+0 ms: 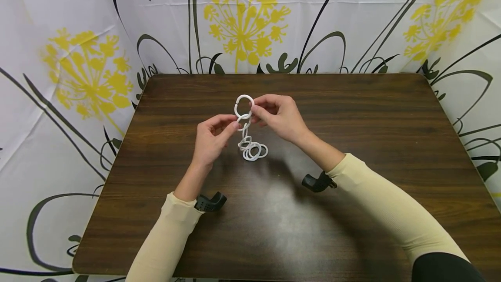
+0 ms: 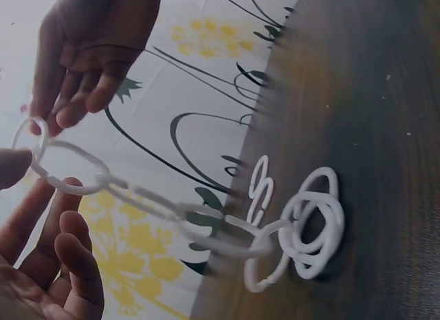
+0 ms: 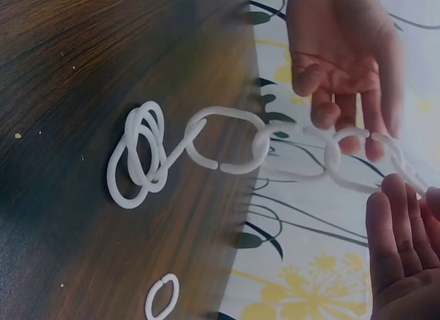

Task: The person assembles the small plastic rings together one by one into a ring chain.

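Observation:
A chain of white plastic links (image 2: pixel 223 246) hangs between both hands above the table, its lower links heaped on the wood. My right hand (image 1: pixel 282 119) pinches the top link (image 1: pixel 244 96) at its right side. That link stands upright and has a small split on its left. Lower and to the left, my left hand (image 1: pixel 210 139) pinches the link joined below it between thumb and finger. In the right wrist view, the heaped links (image 3: pixel 113 186) overlap. Another white link (image 3: pixel 149 303) appears apart from that heap; whether it joins the chain I cannot tell.
A dark brown wooden table (image 1: pixel 372 121) lies under the hands. Behind it and at its sides hangs a white curtain (image 1: pixel 168 21) with yellow flowers and dark stems. Black wrist devices (image 1: pixel 211 202) sit at both cuffs, over pale yellow sleeves (image 1: pixel 391 206).

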A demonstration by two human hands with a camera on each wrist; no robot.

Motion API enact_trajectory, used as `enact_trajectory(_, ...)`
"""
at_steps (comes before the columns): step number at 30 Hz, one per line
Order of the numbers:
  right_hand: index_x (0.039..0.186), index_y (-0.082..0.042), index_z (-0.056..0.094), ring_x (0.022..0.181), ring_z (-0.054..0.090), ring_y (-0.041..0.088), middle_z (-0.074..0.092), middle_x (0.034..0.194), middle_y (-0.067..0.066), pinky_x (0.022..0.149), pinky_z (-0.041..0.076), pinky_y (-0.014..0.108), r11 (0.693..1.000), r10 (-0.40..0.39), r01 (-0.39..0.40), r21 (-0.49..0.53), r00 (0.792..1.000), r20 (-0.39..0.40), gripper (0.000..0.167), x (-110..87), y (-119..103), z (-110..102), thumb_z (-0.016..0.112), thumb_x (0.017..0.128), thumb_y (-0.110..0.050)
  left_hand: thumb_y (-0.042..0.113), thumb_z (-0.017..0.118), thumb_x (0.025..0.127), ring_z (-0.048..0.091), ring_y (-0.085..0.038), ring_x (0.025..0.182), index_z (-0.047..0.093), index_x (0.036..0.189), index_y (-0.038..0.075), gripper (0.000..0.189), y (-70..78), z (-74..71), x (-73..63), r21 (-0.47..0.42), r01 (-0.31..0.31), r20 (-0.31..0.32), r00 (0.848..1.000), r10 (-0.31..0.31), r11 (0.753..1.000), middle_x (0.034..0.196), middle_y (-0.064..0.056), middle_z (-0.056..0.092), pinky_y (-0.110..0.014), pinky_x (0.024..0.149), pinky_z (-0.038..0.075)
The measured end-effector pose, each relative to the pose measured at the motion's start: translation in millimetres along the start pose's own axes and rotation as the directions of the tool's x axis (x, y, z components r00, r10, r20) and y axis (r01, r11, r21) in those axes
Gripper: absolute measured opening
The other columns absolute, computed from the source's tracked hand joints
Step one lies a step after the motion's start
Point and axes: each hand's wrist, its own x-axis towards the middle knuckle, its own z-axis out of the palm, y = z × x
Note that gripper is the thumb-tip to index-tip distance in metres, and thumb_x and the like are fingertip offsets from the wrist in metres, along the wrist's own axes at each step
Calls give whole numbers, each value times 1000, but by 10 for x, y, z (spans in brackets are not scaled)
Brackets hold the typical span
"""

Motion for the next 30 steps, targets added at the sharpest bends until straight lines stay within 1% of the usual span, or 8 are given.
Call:
enact_trajectory(3, 102, 6, 70, 73, 70, 30, 71, 86, 17, 64, 59, 39, 1000, 20, -20, 4, 1000, 15, 14, 12, -2, 15, 67, 93, -5, 8, 68, 93, 52, -11, 58, 70, 106, -7, 21, 49, 15, 47, -4, -10, -9, 1000, 10, 1000, 78, -2, 70, -21, 43, 38)
enact_trajectory(7, 102, 5, 70, 73, 70, 32, 71, 87, 18, 64, 59, 38, 999, 45, -45, 0, 999, 22, 14, 22, -15, 18, 67, 93, -5, 13, 67, 94, 54, -13, 59, 72, 108, -3, 22, 114, 32, 100, -2, -13, -12, 1000, 13, 1000, 84, -5, 71, -21, 44, 40)
enact_trajectory(12, 104, 5, 70, 74, 70, 30, 71, 89, 17, 64, 59, 39, 999, 50, -50, 0, 998, 49, 15, 44, -22, -21, 67, 92, -5, 15, 68, 94, 54, -12, 59, 73, 106, -2, 22, 149, 41, 123, -10, -13, -21, 1000, 13, 1000, 87, -1, 72, -21, 45, 41)
enact_trajectory(17, 107, 2, 71, 75, 69, 26, 71, 91, 14, 63, 58, 39, 997, 32, -28, -71, 998, 54, 16, 99, 59, -177, 66, 93, -5, 14, 69, 93, 54, -14, 61, 73, 106, -3, 22, 158, 49, 148, -22, -11, -24, 1000, 11, 1000, 88, 0, 72, -20, 45, 42)
enact_trajectory(21, 107, 0, 72, 78, 68, 26, 72, 98, 11, 62, 56, 31, 974, 80, -70, -215, 996, 39, 16, 128, 245, -336, 64, 94, -6, 13, 70, 93, 55, -20, 63, 73, 105, -3, 21, 165, 49, 158, -31, -13, -27, 1000, 12, 999, 92, -1, 73, -20, 45, 42)
enact_trajectory(23, 108, -1, 72, 82, 68, 25, 72, 101, 11, 66, 54, 29, 937, 111, -83, -340, 992, 64, 17, 127, 376, -401, 64, 94, -8, 12, 70, 92, 55, -21, 63, 73, 105, -4, 20, 164, 46, 158, -33, -11, -28, 1000, 10, 999, 92, -2, 73, -20, 45, 42)
enact_trajectory(25, 111, -3, 72, 87, 67, 24, 71, 106, 12, 72, 52, 32, 879, 137, -72, -471, 985, 106, 20, 111, 502, -453, 63, 94, -9, 11, 70, 92, 55, -21, 62, 73, 104, -3, 20, 163, 43, 156, -34, -6, -29, 1000, 5, 999, 90, -4, 72, -20, 45, 42)
enact_trajectory(30, 125, -5, 66, 112, 60, 26, 64, 125, 11, 90, 49, 46, 674, 186, 65, -736, 949, 254, 32, 51, 780, -530, 61, 93, -10, 11, 70, 92, 56, -16, 62, 73, 105, -3, 20, 154, 40, 160, -31, 14, -16, 1000, -14, 999, 93, -7, 73, -19, 45, 41)
